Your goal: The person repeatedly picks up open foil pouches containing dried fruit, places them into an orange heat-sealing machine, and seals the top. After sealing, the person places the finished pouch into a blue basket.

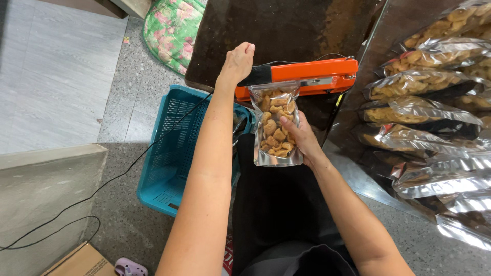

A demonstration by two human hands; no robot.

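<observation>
The left hand (237,64) is closed around the black handle of the orange sealer (307,75), which lies with its length running left to right along the near edge of a dark table (276,30). The right hand (303,137) cups a clear snack pouch (276,125) from behind, fingers wrapped on its right side. The pouch stands lengthwise, its top pointing away under the sealer's bar, its silver bottom toward the person. To the right lies a row of filled pouches (429,82); a teal crate (179,143) sits on the floor at left.
</observation>
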